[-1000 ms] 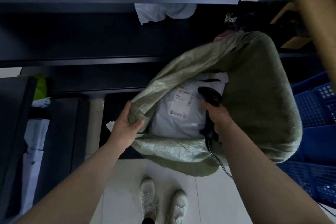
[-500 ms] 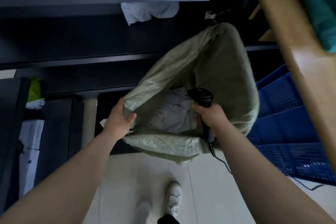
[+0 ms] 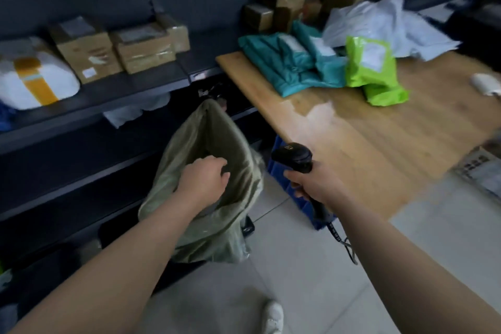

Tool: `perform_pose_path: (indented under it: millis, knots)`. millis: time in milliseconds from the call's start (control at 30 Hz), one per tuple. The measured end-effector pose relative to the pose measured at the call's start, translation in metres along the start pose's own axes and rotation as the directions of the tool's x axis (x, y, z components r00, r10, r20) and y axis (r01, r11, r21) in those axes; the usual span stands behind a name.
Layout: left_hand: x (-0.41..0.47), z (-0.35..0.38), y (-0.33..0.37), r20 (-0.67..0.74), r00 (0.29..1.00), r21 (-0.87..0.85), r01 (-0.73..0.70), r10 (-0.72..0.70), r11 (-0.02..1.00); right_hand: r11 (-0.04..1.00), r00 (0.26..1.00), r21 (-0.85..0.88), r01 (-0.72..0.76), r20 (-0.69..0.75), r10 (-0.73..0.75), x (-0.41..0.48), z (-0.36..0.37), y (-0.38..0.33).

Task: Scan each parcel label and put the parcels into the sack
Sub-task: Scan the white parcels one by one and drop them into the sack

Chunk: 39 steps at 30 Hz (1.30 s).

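my right fingers (image 3: 295,187) clamp the scanner (image 3: 294,156); the green parcel (image 3: 371,68) lies ahead-right on the bench (image 3: 366,138), nearer them than my left fingers (image 3: 220,168), curled on the sack (image 3: 217,230) rim.

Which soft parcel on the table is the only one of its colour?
The lime-green parcel, right of the teal parcels and in front of the white parcels; those colours come in several.

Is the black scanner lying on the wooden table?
No, the right hand grips the scanner by its handle in the air, beside the edge of the wooden table.
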<state>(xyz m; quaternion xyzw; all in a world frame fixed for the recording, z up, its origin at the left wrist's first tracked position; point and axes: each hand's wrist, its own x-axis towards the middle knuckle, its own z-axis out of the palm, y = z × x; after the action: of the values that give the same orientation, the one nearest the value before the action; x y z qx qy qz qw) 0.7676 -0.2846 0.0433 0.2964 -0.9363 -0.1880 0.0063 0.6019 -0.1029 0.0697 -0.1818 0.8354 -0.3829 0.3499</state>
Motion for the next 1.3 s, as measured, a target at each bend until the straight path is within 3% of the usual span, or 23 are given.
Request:
perform_pose_path:
  millis: [133, 333, 733, 1033, 1300]
  knots:
    - [0.017, -0.015, 0.091, -0.021, 0.977, 0.212, -0.201, 0.210, 0.957, 0.999, 0.995, 0.006, -0.038, -0.092, 0.038, -0.032, -0.082, 0.019]
    - [0.059, -0.009, 0.211, -0.014, 0.922, 0.279, -0.369, 0.388, 0.887, 0.999, 0.974, 0.038, -0.020, -0.224, 0.028, -0.036, -0.202, 0.047]
    - [0.192, 0.035, 0.458, -0.123, 0.926, 0.300, -0.309, 0.358, 0.903, 0.999, 0.953, 0.016, 0.047, -0.299, -0.040, 0.038, -0.470, 0.102]
    - [0.338, 0.050, 0.565, -0.148, 0.924, 0.334, -0.289, 0.353, 0.897, 0.997, 0.943, 0.043, 0.061, -0.331, -0.043, 0.164, -0.620, 0.103]
    - [0.502, 0.046, 0.637, -0.210, 0.935, 0.240, -0.234, 0.286, 0.942, 0.987, 0.932, 0.099, 0.126, -0.353, -0.083, 0.296, -0.743, 0.075]
